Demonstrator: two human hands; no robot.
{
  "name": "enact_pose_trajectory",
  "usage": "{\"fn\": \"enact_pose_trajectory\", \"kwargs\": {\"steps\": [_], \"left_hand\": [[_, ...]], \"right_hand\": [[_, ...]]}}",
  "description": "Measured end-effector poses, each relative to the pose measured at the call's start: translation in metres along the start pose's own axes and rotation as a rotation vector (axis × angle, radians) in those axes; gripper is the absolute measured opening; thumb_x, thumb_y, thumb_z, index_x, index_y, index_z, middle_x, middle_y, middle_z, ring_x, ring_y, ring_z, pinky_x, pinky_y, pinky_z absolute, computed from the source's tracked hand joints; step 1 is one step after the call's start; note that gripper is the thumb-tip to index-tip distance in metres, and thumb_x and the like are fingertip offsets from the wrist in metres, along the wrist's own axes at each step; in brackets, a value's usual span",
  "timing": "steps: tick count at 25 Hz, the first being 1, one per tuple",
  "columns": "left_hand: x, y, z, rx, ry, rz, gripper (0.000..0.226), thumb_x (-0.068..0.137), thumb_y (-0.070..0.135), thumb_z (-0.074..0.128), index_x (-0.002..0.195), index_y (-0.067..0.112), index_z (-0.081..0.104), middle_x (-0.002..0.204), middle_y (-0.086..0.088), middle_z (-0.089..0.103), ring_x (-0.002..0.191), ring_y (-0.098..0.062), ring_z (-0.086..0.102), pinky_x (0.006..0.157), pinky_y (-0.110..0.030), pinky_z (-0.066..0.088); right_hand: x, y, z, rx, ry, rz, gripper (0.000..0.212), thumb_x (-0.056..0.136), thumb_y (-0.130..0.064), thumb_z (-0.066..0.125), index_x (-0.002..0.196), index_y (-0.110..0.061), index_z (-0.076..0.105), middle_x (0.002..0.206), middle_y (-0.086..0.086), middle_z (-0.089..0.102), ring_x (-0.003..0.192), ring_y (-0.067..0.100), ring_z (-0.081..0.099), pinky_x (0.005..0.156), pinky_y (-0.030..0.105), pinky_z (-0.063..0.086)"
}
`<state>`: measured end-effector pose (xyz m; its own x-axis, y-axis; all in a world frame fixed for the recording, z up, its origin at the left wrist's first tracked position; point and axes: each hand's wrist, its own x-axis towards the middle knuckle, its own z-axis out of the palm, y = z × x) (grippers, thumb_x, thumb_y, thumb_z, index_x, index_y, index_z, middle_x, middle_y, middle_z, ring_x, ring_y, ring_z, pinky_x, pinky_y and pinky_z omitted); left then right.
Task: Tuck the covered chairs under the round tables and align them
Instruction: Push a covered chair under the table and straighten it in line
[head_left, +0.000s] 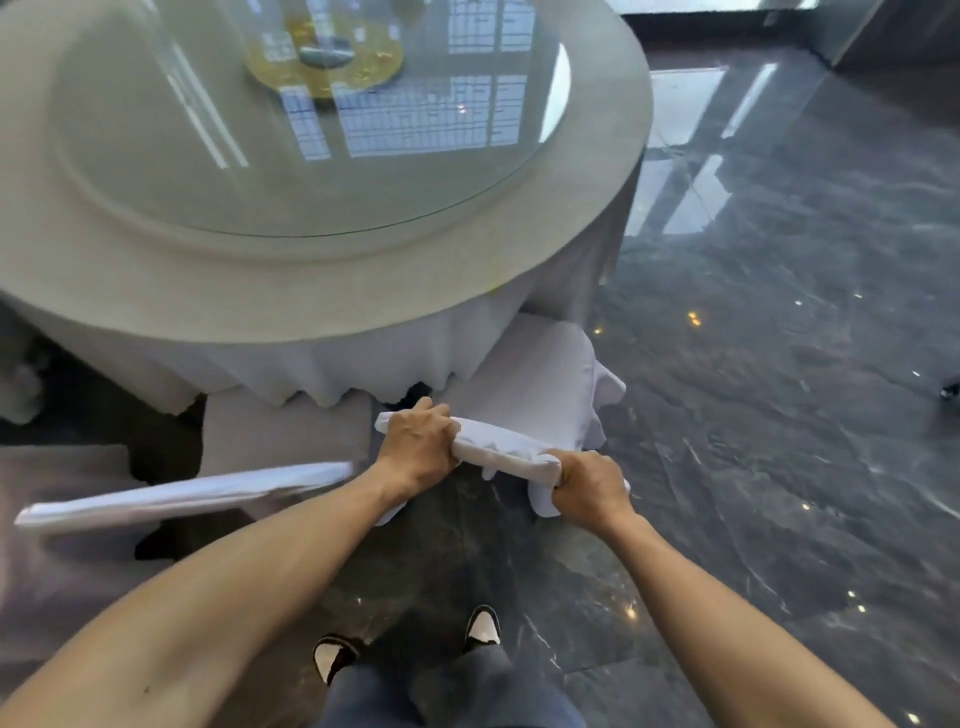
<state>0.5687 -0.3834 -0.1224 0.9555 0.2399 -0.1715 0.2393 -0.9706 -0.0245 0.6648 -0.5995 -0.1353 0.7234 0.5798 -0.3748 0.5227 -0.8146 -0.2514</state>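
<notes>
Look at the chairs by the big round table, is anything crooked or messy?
Yes. The chair being gripped sits at an angle to the neighbouring chair, so they are not lined up. Its white cover bunches under the left hand and right hand, and the tablecloth hem hangs unevenly.

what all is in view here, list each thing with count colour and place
round table: one, white cloth to the floor, top left and centre
glass turntable: one, clear, on the table top
gold centrepiece: one, gold, at the middle of the turntable
covered chair being held: one, white cover, seat partly under the table's near right edge
neighbouring covered chair: one, white cover, left of the held one, its back top showing
floor: dark grey glossy stone, right and bottom
shoes: two, black and white, bottom centre
left hand: grips the left end of the held chair's back top
right hand: grips the right end of that back top
</notes>
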Motion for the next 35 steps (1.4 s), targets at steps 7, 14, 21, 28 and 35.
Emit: {"fn": "enact_pose_trajectory", "kwargs": {"steps": [7,14,21,28,35], "left_hand": [[-0.033,-0.058,0.025,-0.135,0.021,-0.142,0.021,0.08,0.041,0.062,0.094,0.026,0.069,0.087,0.005,0.056,0.084,-0.018,0.051,0.058,-0.029,0.034],[-0.033,-0.085,0.033,-0.421,-0.089,-0.401,0.009,0.079,0.021,0.06,0.07,0.023,0.061,0.074,0.004,0.062,0.071,-0.022,0.058,0.059,-0.029,0.037],[-0.044,-0.06,0.04,-0.215,-0.003,-0.381,0.016,0.081,0.04,0.064,0.084,0.028,0.073,0.083,0.007,0.069,0.072,-0.017,0.061,0.059,-0.026,0.033],[-0.041,-0.045,0.041,-0.27,0.009,-0.401,0.016,0.085,0.04,0.065,0.094,0.031,0.075,0.087,0.005,0.073,0.066,-0.011,0.046,0.061,-0.025,0.033],[-0.04,-0.032,0.042,-0.282,0.004,-0.375,0.016,0.085,0.032,0.061,0.09,0.026,0.074,0.086,-0.001,0.073,0.076,-0.023,0.064,0.063,-0.026,0.035]], "right_hand": [[0.04,-0.039,-0.001,-0.097,-0.072,-0.2,0.04,0.075,-0.015,0.056,0.107,-0.038,0.067,0.087,0.0,0.073,0.08,0.03,0.068,0.068,0.035,0.052],[0.052,-0.041,-0.002,-0.147,-0.028,-0.248,0.019,0.076,-0.02,0.057,0.092,-0.026,0.065,0.085,-0.002,0.069,0.078,0.028,0.063,0.065,0.034,0.05],[0.033,-0.029,0.002,-0.22,0.034,-0.225,0.021,0.075,-0.014,0.056,0.093,-0.015,0.066,0.086,0.005,0.073,0.076,0.032,0.066,0.062,0.032,0.042],[0.037,-0.015,-0.001,-0.22,0.077,-0.237,0.02,0.076,-0.019,0.059,0.093,-0.017,0.07,0.084,0.003,0.074,0.072,0.029,0.068,0.06,0.03,0.044],[0.029,-0.002,0.007,-0.259,0.163,-0.256,0.007,0.069,-0.016,0.069,0.076,-0.015,0.071,0.064,0.002,0.071,0.051,0.027,0.064,0.048,0.022,0.027]]}}
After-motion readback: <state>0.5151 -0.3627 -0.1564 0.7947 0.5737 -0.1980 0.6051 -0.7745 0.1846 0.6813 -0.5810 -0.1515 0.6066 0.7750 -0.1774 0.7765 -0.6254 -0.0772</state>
